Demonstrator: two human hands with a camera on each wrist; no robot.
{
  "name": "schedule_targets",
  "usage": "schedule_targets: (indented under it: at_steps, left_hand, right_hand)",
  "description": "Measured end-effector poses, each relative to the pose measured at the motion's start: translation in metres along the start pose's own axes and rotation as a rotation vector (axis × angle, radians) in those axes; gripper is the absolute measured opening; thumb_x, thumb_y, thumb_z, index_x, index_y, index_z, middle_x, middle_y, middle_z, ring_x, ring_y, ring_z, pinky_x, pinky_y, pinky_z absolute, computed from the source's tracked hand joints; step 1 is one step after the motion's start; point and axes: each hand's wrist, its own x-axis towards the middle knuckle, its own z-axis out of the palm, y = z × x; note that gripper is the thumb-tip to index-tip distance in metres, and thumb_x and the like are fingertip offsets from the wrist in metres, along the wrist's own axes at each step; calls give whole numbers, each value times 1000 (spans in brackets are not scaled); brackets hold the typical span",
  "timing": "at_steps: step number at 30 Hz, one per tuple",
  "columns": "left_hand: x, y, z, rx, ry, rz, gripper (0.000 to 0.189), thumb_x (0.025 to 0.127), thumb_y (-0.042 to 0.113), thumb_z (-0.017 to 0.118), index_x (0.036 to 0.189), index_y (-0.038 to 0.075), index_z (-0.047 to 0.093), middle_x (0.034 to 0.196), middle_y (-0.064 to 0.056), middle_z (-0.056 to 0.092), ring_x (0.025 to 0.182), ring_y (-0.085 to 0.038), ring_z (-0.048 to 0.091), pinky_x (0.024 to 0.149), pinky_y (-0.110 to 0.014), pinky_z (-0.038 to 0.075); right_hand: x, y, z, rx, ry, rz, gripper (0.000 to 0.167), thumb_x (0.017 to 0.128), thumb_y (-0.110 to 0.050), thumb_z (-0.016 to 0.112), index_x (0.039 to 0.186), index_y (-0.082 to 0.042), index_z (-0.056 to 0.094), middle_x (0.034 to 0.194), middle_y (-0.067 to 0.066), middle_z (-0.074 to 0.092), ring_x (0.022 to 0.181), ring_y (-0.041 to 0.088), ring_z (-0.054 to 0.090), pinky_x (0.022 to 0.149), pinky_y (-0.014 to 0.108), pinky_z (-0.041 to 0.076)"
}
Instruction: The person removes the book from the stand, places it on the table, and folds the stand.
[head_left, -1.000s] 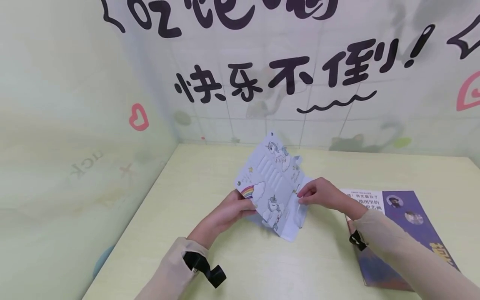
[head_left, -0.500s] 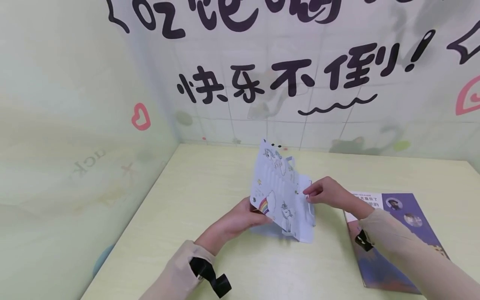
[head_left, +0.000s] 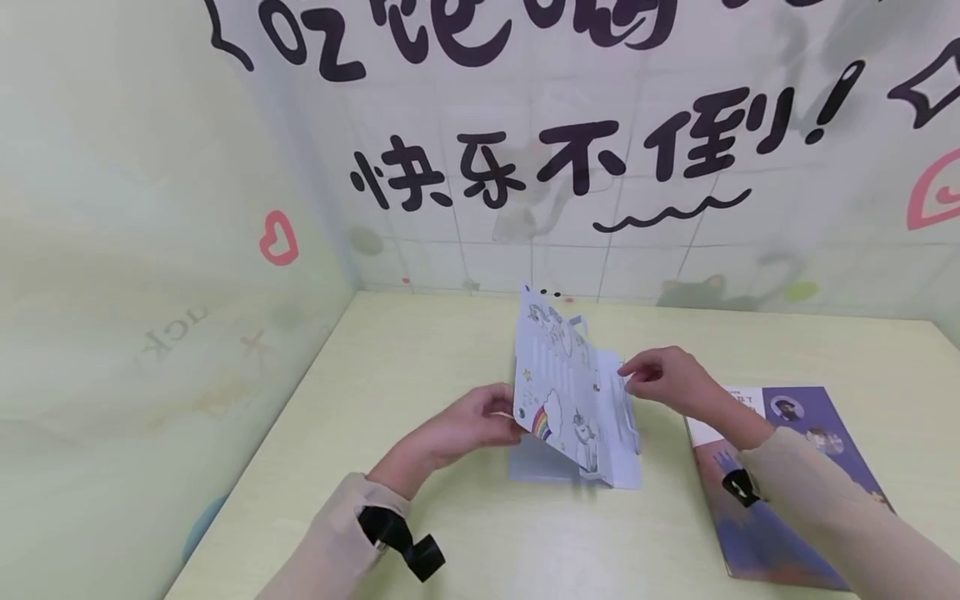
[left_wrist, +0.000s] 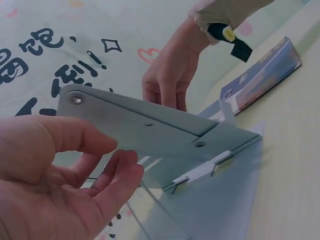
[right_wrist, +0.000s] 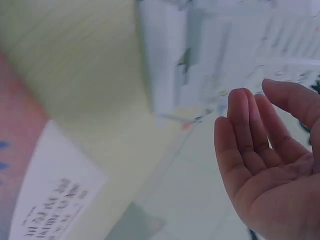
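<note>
A white book stand printed with unicorns and a rainbow stands on the table, its panel raised at a steep tilt above a flat base. My left hand is at the panel's left edge. In the left wrist view, the left hand's thumb and fingers are loosely bent with a gap between them, next to the panel's grey back. Just beyond the stand's front ledge, my right hand hovers with relaxed fingers. The right wrist view shows nothing between its fingers.
A thick book with a purple, white and reddish cover lies on the table to the right, partly under my right forearm. Behind the pale table hangs a white backdrop with large black lettering.
The panel has turned and tilted up, and the stand's base has come down onto the table, slightly rightward. My left hand has loosened from the panel; my right hand has drawn away rightward.
</note>
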Motion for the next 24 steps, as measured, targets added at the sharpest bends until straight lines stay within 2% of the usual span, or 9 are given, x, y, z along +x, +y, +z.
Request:
schedule_targets:
  at_steps: [5,8,12,15,20,24]
  left_hand:
    - [0,23,-13,-82,170,34,38,91,0,46,128,-9,42,117,-22,53,107,-27,54,91,-35,46]
    - [4,32,-12,-170,232,48,40,94,4,45,133,-5,39,123,-22,50,111,-27,51,92,-34,45]
    - [9,37,-7,-232,250,55,41,95,5,44,135,-3,36,126,-21,49,112,-25,51,92,-32,45]
    - [12,36,-5,-242,258,66,43,93,2,46,135,-3,36,122,-22,51,106,-22,55,91,-33,46]
    - [14,35,0,-254,280,69,48,89,-7,49,135,-4,35,117,-22,51,97,-19,56,89,-34,47]
    - [17,38,6,-271,292,75,48,88,-8,49,135,-4,37,117,-22,49,98,-20,55,90,-35,46]
  right_hand:
    - [-15,-35,18,113,-12,-85,23,79,-7,70,98,4,65,84,6,65,74,16,60,66,24,52]
    - [-23,-49,38,158,-13,-165,27,77,-12,74,97,3,66,85,6,66,75,14,62,68,25,53]
    - [-30,-57,60,199,22,-207,27,76,-15,75,98,-1,67,88,3,66,75,11,62,68,26,53]
    - [-33,-58,69,229,61,-197,25,76,-14,74,97,-3,67,88,2,66,75,11,62,67,26,53]
    - [-37,-55,72,229,90,-172,24,77,-16,74,97,-4,67,89,2,65,77,12,62,67,25,52]
    - [-40,-54,70,206,106,-203,23,78,-16,73,96,-4,67,89,2,66,78,13,63,68,27,53]
